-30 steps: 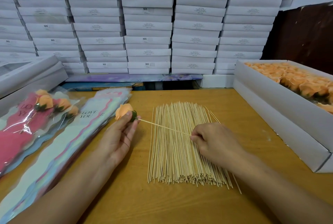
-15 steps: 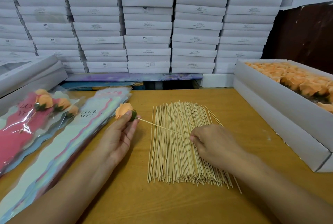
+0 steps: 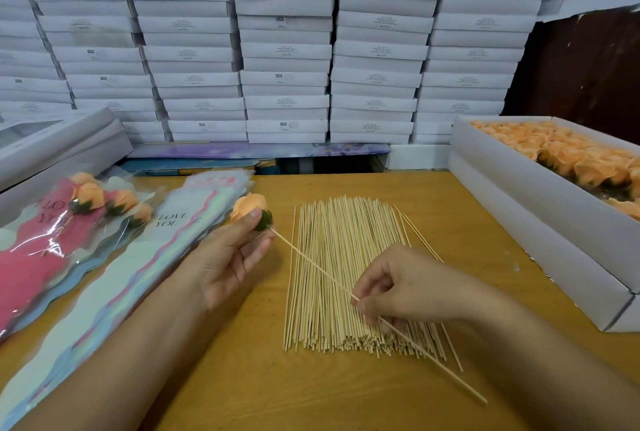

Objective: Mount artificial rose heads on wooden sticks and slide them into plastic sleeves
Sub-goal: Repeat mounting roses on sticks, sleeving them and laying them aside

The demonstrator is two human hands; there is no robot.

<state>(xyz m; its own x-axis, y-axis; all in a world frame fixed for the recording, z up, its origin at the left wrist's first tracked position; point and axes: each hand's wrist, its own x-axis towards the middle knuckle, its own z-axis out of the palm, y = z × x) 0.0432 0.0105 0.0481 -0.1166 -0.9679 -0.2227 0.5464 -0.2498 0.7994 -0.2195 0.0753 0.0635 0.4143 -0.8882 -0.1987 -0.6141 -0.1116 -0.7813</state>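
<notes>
A peach rose head (image 3: 248, 206) with a green base is held over the desk (image 3: 346, 396) near its left side, pinched by the left hand (image 3: 225, 257). The thin wooden stick (image 3: 311, 266) set into its base is pinched between the curled fingers of the right hand (image 3: 401, 288), above the stick pile (image 3: 346, 274).

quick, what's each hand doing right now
Left hand: pinching the rose head.
Right hand: pinching the stick pushed into it.

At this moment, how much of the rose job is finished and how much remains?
Done: a few sleeved roses lie at far left. In hand: the left hand holds a rose head while the right hand pinches the stick that meets its green base; it is not sleeved yet. Left: a big pile of sticks, a stack of empty sleeves and a box of rose heads.
</notes>
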